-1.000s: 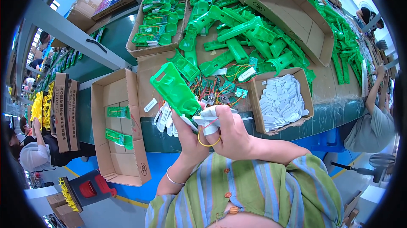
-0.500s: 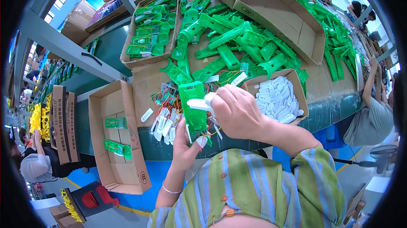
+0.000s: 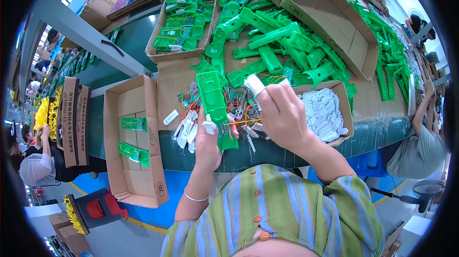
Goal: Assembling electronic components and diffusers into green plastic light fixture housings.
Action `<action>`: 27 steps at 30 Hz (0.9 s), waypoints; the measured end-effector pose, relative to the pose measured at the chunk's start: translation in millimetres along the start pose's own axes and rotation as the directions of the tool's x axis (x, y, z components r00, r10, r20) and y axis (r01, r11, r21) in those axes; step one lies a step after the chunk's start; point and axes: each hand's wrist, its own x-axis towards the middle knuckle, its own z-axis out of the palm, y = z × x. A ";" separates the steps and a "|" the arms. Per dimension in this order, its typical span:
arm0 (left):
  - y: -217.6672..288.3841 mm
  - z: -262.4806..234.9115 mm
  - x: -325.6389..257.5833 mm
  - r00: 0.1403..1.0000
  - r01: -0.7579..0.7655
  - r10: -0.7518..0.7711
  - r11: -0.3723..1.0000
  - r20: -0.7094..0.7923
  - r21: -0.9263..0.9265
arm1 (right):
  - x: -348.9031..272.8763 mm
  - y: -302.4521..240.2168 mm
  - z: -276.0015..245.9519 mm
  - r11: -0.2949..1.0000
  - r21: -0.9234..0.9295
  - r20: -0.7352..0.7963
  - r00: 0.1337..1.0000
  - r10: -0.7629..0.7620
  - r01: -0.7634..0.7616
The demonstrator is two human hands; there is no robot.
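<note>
One long, ribbed shell of green translucent plastic (image 3: 212, 97) sits in my left hand (image 3: 213, 137), above the near side of the dark green bench (image 3: 377, 130). Its long axis runs away from my body, the far end pointing forward and leaning slightly to my left, the near end toward my striped shirt (image 3: 282, 209). My left hand pinches it near the lower end, the white-capped thumb on the left and fingertips showing at the right edge.

A thin yellow-orange wire (image 3: 248, 122) stretches from the shell to my right hand (image 3: 286, 113). That hand's fingers are bent, one wearing a white cover; I cannot tell whether they pinch the wire. Just beyond lie tangled red wires and small green circuit boards (image 3: 236, 101). Just right of my right hand, a brown cardboard box (image 3: 351, 106) holds white oval plastic pieces (image 3: 325, 113).
</note>
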 end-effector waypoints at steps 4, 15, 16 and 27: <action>3.8 -9.9 15.7 0.826 -0.269 0.536 0.103 0.175 0.957 | 1.2 -4.1 1.5 0.997 -0.038 0.083 0.994 0.074 -0.071; 22.6 -18.7 14.7 0.967 0.253 -0.255 0.965 -0.025 -0.062 | 22.9 16.1 4.6 0.984 -0.176 0.293 0.956 0.017 0.036; 20.9 -12.5 11.9 0.955 0.293 -0.287 0.951 0.068 -0.100 | 25.1 21.1 8.4 0.980 -0.193 0.258 0.966 0.010 0.042; 7.3 3.3 -11.8 0.970 0.197 -0.230 0.937 0.084 0.289 | 8.0 13.1 26.3 0.917 0.398 -0.165 0.982 0.091 -0.018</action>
